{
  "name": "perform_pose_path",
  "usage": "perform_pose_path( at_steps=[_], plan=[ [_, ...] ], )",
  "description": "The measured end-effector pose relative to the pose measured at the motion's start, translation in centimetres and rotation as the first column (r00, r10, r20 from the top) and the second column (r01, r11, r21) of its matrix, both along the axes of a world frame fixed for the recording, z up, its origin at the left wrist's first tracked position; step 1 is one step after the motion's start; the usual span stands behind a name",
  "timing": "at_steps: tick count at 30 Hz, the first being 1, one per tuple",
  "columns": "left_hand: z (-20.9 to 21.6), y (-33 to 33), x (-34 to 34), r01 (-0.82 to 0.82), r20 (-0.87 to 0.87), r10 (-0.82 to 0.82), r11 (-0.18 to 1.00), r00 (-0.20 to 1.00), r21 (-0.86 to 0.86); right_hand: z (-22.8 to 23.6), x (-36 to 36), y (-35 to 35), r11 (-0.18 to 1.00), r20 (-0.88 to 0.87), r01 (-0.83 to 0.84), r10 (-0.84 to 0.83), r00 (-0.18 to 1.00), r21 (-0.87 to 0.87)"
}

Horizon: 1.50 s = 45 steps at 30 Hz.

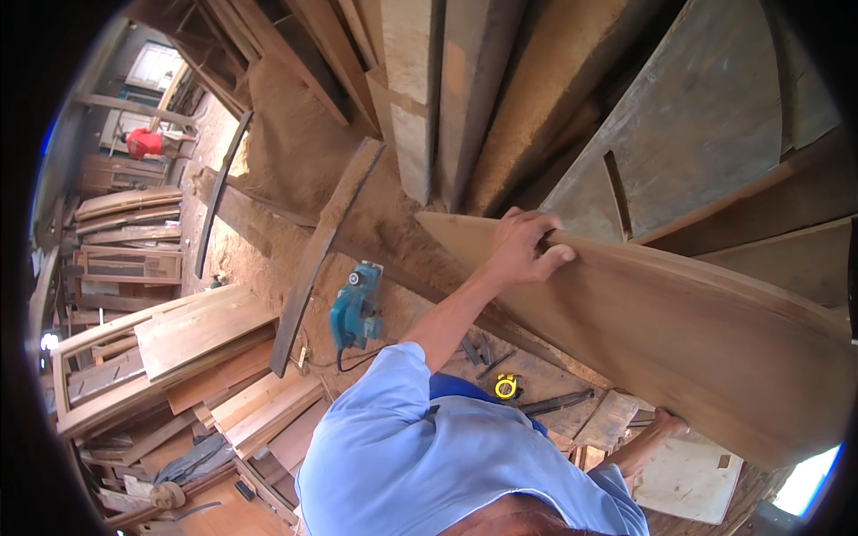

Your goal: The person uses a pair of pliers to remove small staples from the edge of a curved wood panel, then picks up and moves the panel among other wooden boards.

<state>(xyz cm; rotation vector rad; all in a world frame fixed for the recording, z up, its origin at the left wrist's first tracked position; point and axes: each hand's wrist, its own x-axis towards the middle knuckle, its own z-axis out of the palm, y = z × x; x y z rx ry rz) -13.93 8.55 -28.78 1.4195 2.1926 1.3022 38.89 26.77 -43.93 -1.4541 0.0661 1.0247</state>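
Now | left grip (525, 247) curled over board (697, 330) | right grip (667, 424): can't tell | planer (355, 311), tape measure (506, 386) near; beams (478, 89) beyond

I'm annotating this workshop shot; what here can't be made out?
In the head view:
Wooden board's far face: hidden by the board itself.
Right hand's exact grip: too small to tell.
Teal power planer's cord end: hidden behind the blue sleeve.
Red-shirted person's hands: too small and blurred.

Wooden board (697, 348) cut off at right
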Motion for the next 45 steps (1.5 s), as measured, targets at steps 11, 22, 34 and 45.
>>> perform_pose_path(
  at_steps=[11, 22, 34, 45],
  plan=[
    [18.5, 0.9, 3.3, -0.007, -0.363, 0.042, 0.995, 0.931, 0.096, -1.4, -2.9, -0.7, 0.985, -0.313, -0.166, 0.144, 0.939, -0.045],
    [28.2, -3.9, 2.5, 0.091, -0.72, 0.061, 0.981, 0.691, 0.171, -0.4, -15.9, -8.0, 0.97, -0.64, -0.193, 0.242, 0.73, 0.146],
    [33.9, -11.5, 0.5, 0.274, -0.856, 0.027, 0.942, 0.517, 0.195, 1.6, -28.6, -17.6, 0.917, -0.788, -0.347, 0.358, 0.501, 0.196],
    [35.3, -19.3, -5.6, 0.204, -0.828, 0.133, 0.937, 0.545, 0.285, 1.2, -38.3, -21.5, 0.826, -0.633, -0.533, 0.515, 0.578, 0.185]
  ],
)
